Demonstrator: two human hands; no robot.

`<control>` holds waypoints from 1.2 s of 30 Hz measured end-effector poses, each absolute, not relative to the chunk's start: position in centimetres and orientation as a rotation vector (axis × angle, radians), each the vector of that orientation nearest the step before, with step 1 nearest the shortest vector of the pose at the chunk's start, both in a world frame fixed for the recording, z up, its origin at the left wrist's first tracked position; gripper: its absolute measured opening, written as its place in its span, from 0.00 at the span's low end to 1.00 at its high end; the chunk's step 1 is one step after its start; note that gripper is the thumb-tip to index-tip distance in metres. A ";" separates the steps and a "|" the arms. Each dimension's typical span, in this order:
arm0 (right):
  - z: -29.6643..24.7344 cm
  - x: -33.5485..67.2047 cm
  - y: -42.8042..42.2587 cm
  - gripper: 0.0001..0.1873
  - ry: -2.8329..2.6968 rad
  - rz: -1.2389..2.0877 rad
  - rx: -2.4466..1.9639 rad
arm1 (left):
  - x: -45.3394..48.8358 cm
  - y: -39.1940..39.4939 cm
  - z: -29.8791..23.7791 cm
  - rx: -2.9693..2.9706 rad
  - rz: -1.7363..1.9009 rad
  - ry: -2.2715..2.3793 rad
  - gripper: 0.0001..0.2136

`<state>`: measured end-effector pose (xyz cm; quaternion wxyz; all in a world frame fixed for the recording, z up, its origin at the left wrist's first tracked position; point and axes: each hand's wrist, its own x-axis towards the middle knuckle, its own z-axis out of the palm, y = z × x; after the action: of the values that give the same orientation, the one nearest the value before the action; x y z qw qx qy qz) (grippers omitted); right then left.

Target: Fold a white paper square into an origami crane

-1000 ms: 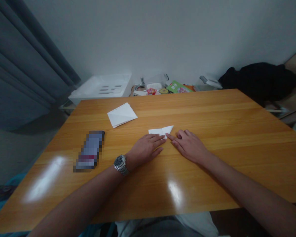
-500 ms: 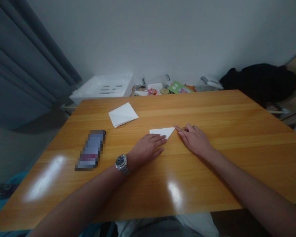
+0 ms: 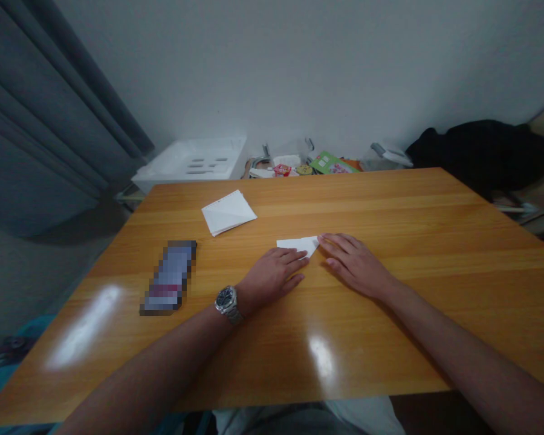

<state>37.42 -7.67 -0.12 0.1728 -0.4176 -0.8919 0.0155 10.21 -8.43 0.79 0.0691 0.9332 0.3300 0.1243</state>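
Head view on my feed puts the folded white paper (image 3: 297, 243) near the middle of the wooden tabletop (image 3: 390, 344), between my two hands and partly under both. Its long axis runs left to right, roughly in line with the far edge of the tabletop, and it tapers toward the right, so the narrow end points at the right hand (image 3: 357, 266). The broader end shows a corner at the left; its near side I cannot read, since the left hand (image 3: 272, 275) covers it. That left grip lies palm down with the fingers extended over the paper, thumb held apart on the near side — a flat press rather than a pinch. On the right, I have the grip flattened too: fingers stretched forward and close together, their tips touching the paper's narrow end, with the thumb set away from them. A metal wristwatch (image 3: 227, 301) sits on the left wrist. Well to the left of the paper I see a phone-like object (image 3: 168, 278), blurred by pixelation, its long side slanting away from me. Beyond the left hand, a stack of white sheets (image 3: 229, 212) lies askew. Past the far edge I can pick out a white tray (image 3: 199, 158), a green booklet (image 3: 330, 163) and, farther right, black cloth (image 3: 476, 151).
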 end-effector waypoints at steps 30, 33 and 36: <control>-1.3 38.2 -6.5 0.30 -2.495 0.130 -1.504 | 10.3 -8.7 1.1 2.779 0.380 0.995 0.19; -1.6 38.1 -6.5 0.30 -2.491 0.115 -1.509 | 10.4 -8.6 1.1 2.779 0.399 0.990 0.19; -1.8 38.1 -6.5 0.30 -2.496 0.104 -1.507 | 10.4 -8.6 1.0 2.782 0.400 0.993 0.19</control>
<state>38.05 -6.52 -1.78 0.1117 -0.5134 -0.8501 0.0355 10.41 -8.58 0.99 0.0804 0.9302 0.3322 0.1338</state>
